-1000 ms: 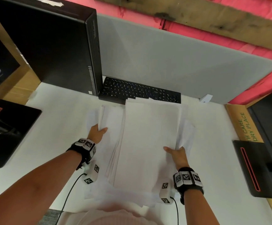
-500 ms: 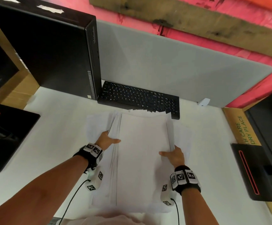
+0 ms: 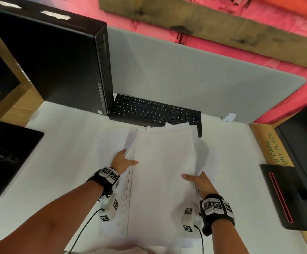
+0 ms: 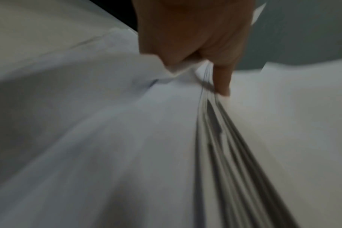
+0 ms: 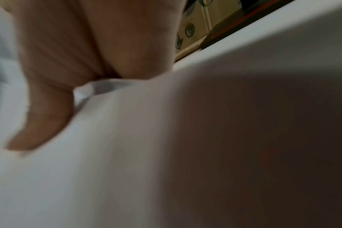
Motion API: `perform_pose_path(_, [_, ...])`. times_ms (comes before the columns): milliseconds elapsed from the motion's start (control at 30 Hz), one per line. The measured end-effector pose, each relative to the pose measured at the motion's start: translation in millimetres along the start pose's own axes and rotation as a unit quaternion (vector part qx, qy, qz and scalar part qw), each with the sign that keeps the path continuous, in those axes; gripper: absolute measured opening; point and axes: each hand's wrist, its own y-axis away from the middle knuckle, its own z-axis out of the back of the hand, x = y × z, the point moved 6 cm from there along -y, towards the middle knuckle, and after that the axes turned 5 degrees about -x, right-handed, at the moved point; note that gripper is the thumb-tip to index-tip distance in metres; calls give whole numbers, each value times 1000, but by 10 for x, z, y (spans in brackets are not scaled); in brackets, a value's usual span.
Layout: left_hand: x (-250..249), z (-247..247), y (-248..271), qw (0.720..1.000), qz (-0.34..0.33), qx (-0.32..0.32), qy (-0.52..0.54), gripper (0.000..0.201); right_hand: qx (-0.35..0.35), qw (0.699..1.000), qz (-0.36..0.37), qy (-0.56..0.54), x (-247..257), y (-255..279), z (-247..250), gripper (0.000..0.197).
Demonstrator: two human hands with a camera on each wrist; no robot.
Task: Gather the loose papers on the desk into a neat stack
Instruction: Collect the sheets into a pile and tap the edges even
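Squaring is the step: our left hand (image 3: 121,160) and right hand (image 3: 202,182) grip the paper stack (image 3: 164,173) by its side edges, fingers under, thumbs on top, just above the table (image 3: 61,162) before one keyboard (image 3: 154,111). Next we tap ragged edges flush. One stack; two or three stray sheets (image 3: 110,143) lie beneath.

Office workstation, white desk (image 3: 61,158), black desktop tower (image 3: 57,63), keyboard (image 3: 154,111), grey partition panel (image 3: 194,76)
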Motion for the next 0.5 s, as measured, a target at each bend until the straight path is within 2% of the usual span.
perform_pose_path(33, [-127,36,119,1000,-19,-21,2,108,6,1000,13,-15,16,38,20,47])
perform_pose_path(100, [-377,176,343,993,-60,-98,-14,96,20,998,24,-56,-5,98,63,37])
perform_pose_path(133, [-429,245,380,988,-79,-131,-27,95,19,997,31,-71,-25,107,89,44])
perform_pose_path(167, [-471,305,413,984,-92,-146,-44,98,12,996,32,-77,-46,108,107,60])
perform_pose_path(200, [-495,339,428,982,-100,-143,-69,105,1,997,36,-68,-80,69,124,72])
perform_pose_path(233, [-498,372,424,980,-107,-138,-99,112,-3,997,43,-60,-52,89,108,67])
perform_pose_path(300, [-472,426,366,978,-100,-136,-122,120,2,997,56,-46,59,139,52,35])
perform_pose_path(333, [-447,460,323,979,-91,-147,-111,122,9,997,61,-47,99,158,42,31])
perform_pose_path(400, [-479,526,291,976,-84,-178,-92,127,3,996,70,-58,153,176,83,40])
perform_pose_path(500, [-523,605,226,974,-86,-204,-45,125,-8,992,70,-100,192,183,152,41])
